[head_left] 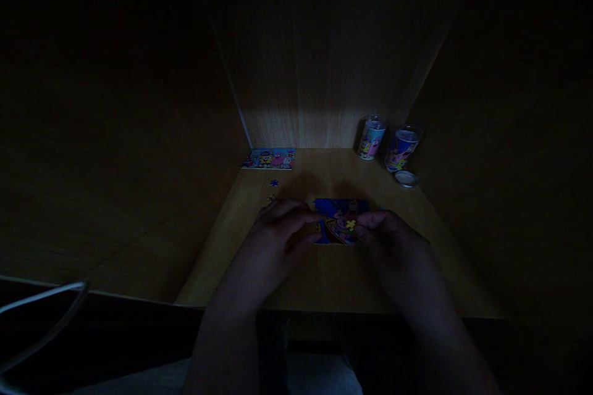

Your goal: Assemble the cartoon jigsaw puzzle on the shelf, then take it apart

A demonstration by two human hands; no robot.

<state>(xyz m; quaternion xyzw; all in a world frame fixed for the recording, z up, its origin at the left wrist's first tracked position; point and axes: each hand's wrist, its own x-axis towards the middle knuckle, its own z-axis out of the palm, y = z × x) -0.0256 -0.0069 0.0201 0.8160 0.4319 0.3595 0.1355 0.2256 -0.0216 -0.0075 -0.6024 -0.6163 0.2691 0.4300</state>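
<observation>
A small, mostly blue jigsaw puzzle (340, 219) lies flat on the wooden desk (324, 284), partly assembled, with a yellow piece near its right edge. My left hand (280, 228) rests at the puzzle's left edge, fingers curled and pressing on it. At the puzzle's right edge my right hand (386, 234) has its fingertips pinched close to the yellow piece. The scene is very dark, so whether a piece is between the fingers stays unclear.
A finished colourful puzzle (269, 158) lies at the back left. Two cartoon-printed canisters (370, 137) (401, 148) stand at the back right, a round lid (406, 178) beside them. Loose pieces (274, 183) lie left of the hands. Wooden walls enclose the desk.
</observation>
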